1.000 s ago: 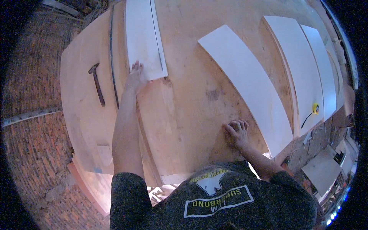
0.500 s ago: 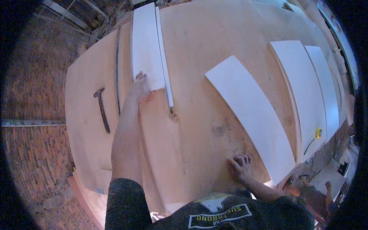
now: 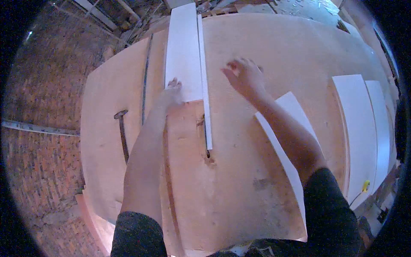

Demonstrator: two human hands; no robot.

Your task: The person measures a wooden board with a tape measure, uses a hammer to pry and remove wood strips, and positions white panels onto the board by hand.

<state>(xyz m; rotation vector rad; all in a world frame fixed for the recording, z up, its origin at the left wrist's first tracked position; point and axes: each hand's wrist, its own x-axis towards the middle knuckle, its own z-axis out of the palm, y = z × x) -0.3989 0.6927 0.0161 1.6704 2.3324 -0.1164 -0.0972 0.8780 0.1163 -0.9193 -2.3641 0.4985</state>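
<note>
My left hand (image 3: 173,92) lies on the near left corner of a long white board (image 3: 184,51), its fingers spread flat. Along that board's right side runs a narrow white strip (image 3: 205,85), whose near end reaches closer to me than the board's. Raised over the wooden table (image 3: 231,188), to the right of the strip, my right hand (image 3: 246,75) has its fingers bent and apart, with nothing in them. My right forearm hides part of a curved white panel (image 3: 291,105).
A hammer (image 3: 122,132) lies at the left, partly behind my left arm, beside a long dark strip (image 3: 147,77). At the right are two white panels (image 3: 357,120) with a yellow tape measure (image 3: 366,186). A brick surface (image 3: 43,171) is at the far left.
My right hand has lifted from the near part of the table and moved forward toward the narrow strip. The strip has slid toward me along the board. The view has shifted.
</note>
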